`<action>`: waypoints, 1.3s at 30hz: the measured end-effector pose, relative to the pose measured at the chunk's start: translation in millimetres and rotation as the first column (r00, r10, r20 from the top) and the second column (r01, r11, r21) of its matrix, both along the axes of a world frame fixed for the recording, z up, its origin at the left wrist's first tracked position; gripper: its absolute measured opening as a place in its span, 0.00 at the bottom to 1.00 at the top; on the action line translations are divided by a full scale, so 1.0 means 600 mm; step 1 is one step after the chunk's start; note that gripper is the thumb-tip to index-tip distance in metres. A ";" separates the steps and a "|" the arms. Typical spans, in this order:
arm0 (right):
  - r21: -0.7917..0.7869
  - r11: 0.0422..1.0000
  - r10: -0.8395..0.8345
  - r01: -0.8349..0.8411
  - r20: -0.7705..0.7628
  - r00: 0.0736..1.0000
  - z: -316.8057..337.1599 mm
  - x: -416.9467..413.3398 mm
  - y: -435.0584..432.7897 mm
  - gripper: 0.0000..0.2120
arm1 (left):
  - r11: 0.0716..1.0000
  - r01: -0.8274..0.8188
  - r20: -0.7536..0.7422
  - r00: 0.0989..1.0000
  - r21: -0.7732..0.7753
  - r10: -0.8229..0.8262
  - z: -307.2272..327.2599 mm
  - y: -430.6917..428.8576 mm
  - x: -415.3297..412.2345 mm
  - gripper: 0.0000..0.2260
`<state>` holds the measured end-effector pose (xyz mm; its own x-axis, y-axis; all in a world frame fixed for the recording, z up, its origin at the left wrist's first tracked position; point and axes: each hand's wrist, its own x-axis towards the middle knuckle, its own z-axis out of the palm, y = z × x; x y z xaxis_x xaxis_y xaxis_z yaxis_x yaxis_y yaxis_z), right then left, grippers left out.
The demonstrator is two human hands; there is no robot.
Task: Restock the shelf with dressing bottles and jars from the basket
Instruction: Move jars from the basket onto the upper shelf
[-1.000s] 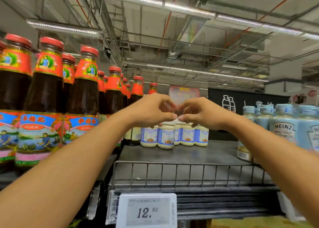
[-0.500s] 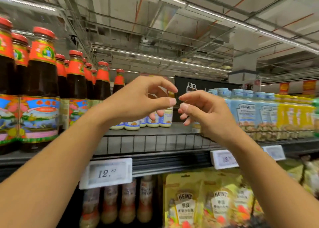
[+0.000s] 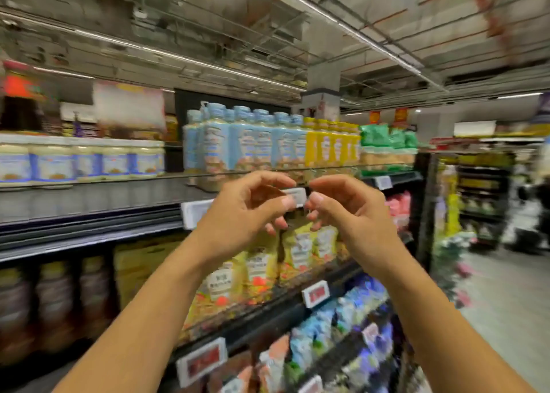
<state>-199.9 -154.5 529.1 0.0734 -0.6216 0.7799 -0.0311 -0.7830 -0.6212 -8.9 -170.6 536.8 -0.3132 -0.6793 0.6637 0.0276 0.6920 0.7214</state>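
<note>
Both hands float in front of the shelving, away from any product, and hold nothing. My left hand point(image 3: 244, 214) has loosely curled fingers, thumb tip near the thumb of my right hand point(image 3: 348, 214), which is curled the same way. A row of white dressing jars with blue labels point(image 3: 80, 160) stands on the top shelf point(image 3: 89, 202) at the left. To their right stand pale-blue dressing bottles point(image 3: 241, 142) and yellow bottles point(image 3: 330, 145). The basket is out of view. The picture is blurred by motion.
Yellow sauce pouches point(image 3: 262, 267) fill the shelf below, brown bottles point(image 3: 53, 303) stand lower left, blue packs point(image 3: 342, 318) sit lower right. Price tags point(image 3: 315, 293) line the shelf edges. An aisle floor point(image 3: 506, 303) runs off to the right past more shelving.
The view has swung right and down, so the red-capped bottles slid out at the left. Both hands drew back from the jars at the shelf's rear and hang empty.
</note>
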 end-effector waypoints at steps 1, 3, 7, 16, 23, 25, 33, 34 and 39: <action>0.013 0.999 -0.040 0.040 -0.002 0.999 -0.014 -0.031 0.008 0.05 | 0.999 0.029 -0.004 1.000 0.027 -0.029 -0.016 -0.003 -0.031 0.07; 0.055 0.992 -0.111 0.112 -0.005 0.994 -0.041 -0.090 0.026 0.05 | 0.994 0.087 -0.008 0.996 0.072 -0.087 -0.047 -0.008 -0.090 0.07; 0.163 0.962 -0.216 0.218 -0.030 0.976 -0.093 -0.197 0.056 0.06 | 0.959 0.214 -0.057 0.977 0.186 -0.207 -0.095 -0.016 -0.202 0.07; 0.317 0.855 -0.453 0.410 0.072 0.889 -0.182 -0.376 0.079 0.06 | 0.848 0.412 -0.040 0.905 0.335 -0.424 -0.197 -0.071 -0.411 0.07; 0.453 0.737 -0.595 0.501 0.084 0.799 -0.267 -0.484 0.036 0.05 | 0.757 0.487 -0.080 0.859 0.436 -0.506 -0.274 -0.144 -0.554 0.07; 0.481 0.703 -0.627 0.523 0.073 0.776 -0.292 -0.515 0.015 0.06 | 0.723 0.508 -0.088 0.841 0.469 -0.534 -0.301 -0.177 -0.595 0.08; 0.620 0.555 -0.727 0.555 0.038 0.686 -0.405 -0.630 -0.125 0.06 | 0.600 0.512 -0.080 0.797 0.614 -0.598 -0.428 -0.346 -0.745 0.08; 0.636 0.539 -0.737 0.552 0.037 0.675 -0.421 -0.642 -0.142 0.06 | 0.584 0.507 -0.071 0.790 0.634 -0.609 -0.443 -0.364 -0.761 0.10; 0.712 0.479 -0.780 0.514 0.077 0.621 -0.502 -0.697 -0.199 0.06 | 0.499 0.497 -0.067 0.753 0.710 -0.655 -0.525 -0.430 -0.836 0.12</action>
<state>-618.2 -274.0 227.9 -0.7356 -0.6688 0.1080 -0.0537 -0.1013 -0.9934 -510.7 -428.9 221.7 -0.8599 -0.5104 0.0043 0.0536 -0.0819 0.9952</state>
